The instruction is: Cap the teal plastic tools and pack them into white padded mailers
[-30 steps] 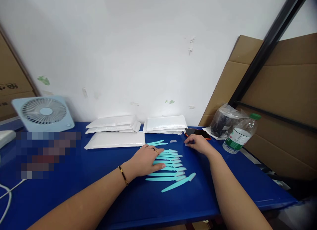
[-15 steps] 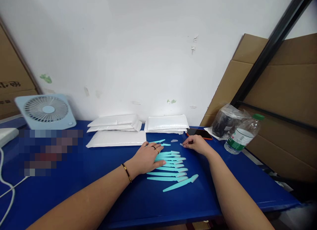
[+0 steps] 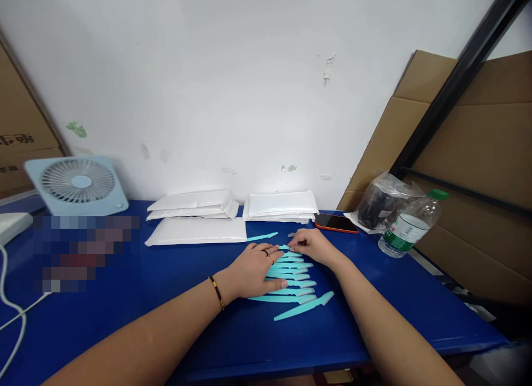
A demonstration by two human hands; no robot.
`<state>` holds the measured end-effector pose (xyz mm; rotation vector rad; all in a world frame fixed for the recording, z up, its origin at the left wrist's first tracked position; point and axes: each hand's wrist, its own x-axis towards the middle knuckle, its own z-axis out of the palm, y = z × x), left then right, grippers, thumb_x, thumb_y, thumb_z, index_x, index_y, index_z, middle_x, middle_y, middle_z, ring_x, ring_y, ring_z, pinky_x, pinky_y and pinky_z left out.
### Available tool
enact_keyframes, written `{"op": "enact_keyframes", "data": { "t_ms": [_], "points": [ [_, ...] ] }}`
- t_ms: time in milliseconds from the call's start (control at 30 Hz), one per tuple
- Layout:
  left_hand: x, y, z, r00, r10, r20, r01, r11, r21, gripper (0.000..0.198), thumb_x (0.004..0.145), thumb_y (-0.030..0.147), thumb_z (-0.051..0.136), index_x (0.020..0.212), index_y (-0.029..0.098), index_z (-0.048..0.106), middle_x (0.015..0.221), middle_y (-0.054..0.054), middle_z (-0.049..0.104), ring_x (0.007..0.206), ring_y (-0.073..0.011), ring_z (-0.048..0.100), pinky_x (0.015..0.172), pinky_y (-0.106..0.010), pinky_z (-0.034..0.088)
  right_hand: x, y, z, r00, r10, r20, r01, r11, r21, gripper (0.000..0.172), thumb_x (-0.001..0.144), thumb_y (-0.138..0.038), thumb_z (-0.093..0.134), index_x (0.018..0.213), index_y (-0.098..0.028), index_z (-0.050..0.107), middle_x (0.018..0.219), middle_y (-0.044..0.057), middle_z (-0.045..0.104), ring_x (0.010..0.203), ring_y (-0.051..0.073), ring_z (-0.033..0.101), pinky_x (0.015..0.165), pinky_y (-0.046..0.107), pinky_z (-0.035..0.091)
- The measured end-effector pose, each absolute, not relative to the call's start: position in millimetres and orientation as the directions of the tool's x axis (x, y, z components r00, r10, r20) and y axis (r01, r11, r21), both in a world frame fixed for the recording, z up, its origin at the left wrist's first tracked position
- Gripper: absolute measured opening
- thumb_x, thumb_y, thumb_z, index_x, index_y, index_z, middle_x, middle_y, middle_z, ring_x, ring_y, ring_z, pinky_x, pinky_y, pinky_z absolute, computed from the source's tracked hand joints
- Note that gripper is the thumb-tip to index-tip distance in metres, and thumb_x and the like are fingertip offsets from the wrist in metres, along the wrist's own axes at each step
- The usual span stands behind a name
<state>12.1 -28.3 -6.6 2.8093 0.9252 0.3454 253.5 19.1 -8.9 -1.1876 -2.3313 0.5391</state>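
Several turquoise eyebrow razors (image 3: 305, 299) lie in a column on the blue table, their blade ends to the right with pale covers on them. My left hand (image 3: 257, 269) lies across their handles, fingers stretched out and thumb apart. Past its fingertips shows the blade end of one razor (image 3: 284, 247). My right hand (image 3: 313, 245) pinches at that end; the small clear blade cap in it is mostly hidden by the fingers. Another clear cap (image 3: 292, 235) lies just behind that hand, partly covered. One more razor (image 3: 264, 237) lies beyond my left hand.
White padded mailers (image 3: 195, 231) are stacked along the wall, with a second pile (image 3: 280, 204) beside them. A phone (image 3: 336, 223), a bagged dark item (image 3: 374, 206) and a water bottle (image 3: 403, 233) stand right. A blue fan (image 3: 81, 181) is at left.
My right hand has moved left with the clear cap, up to the razor's blade end. My left hand has shifted slightly right and toward me.
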Motion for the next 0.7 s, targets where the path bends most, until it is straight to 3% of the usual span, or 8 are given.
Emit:
{"op": "enact_keyframes", "data": {
  "t_ms": [100, 267, 433, 700],
  "points": [
    [11.2, -30.1, -3.0, 0.771, 0.613, 0.172, 0.571, -0.786, 0.239, 0.070, 0.081, 0.066, 0.030, 0.137, 0.024, 0.029, 0.136, -0.007, 0.042, 0.123, -0.0246, 0.036, 0.099, -0.038, 0.025, 256.5, 19.5, -5.9, -0.494, 0.832, 0.252, 0.652, 0.547, -0.526, 0.016, 0.077, -0.030, 0.061, 0.084, -0.020, 0.072, 0.075, 0.003, 0.062, 0.064, 0.013, 0.057, 0.061, 0.023, 0.044],
    [6.0, -23.4, -2.6, 0.629, 0.753, 0.194, 0.729, -0.658, 0.191, 0.069, 0.083, 0.066, 0.021, 0.137, 0.023, 0.028, 0.142, -0.009, 0.032, 0.129, -0.0280, 0.026, 0.102, -0.045, 0.019, 267.1, 33.4, -11.4, -0.305, 0.875, 0.376, 0.759, 0.462, -0.459, 0.020, 0.075, -0.029, 0.061, 0.091, -0.021, 0.070, 0.081, 0.003, 0.063, 0.066, 0.014, 0.055, 0.065, 0.026, 0.044],
    [4.7, -18.3, -5.8, 0.661, 0.733, 0.160, 0.701, -0.679, 0.219, 0.069, 0.083, 0.066, 0.021, 0.137, 0.022, 0.029, 0.134, -0.009, 0.044, 0.124, -0.0250, 0.035, 0.101, -0.042, 0.022, 267.3, 42.0, -20.6, -0.316, 0.888, 0.335, 0.730, 0.453, -0.512, 0.015, 0.075, -0.029, 0.061, 0.080, -0.021, 0.072, 0.076, 0.003, 0.064, 0.064, 0.014, 0.056, 0.061, 0.025, 0.043],
    [5.3, -19.0, -5.4, 0.699, 0.696, 0.164, 0.658, -0.716, 0.231, 0.070, 0.083, 0.066, 0.025, 0.138, 0.023, 0.026, 0.135, -0.008, 0.044, 0.125, -0.0240, 0.036, 0.102, -0.040, 0.021, 269.5, 40.2, -19.3, -0.407, 0.870, 0.279, 0.662, 0.491, -0.567, 0.016, 0.075, -0.030, 0.061, 0.081, -0.020, 0.071, 0.081, 0.003, 0.066, 0.070, 0.015, 0.059, 0.068, 0.026, 0.046]
  ]
}}
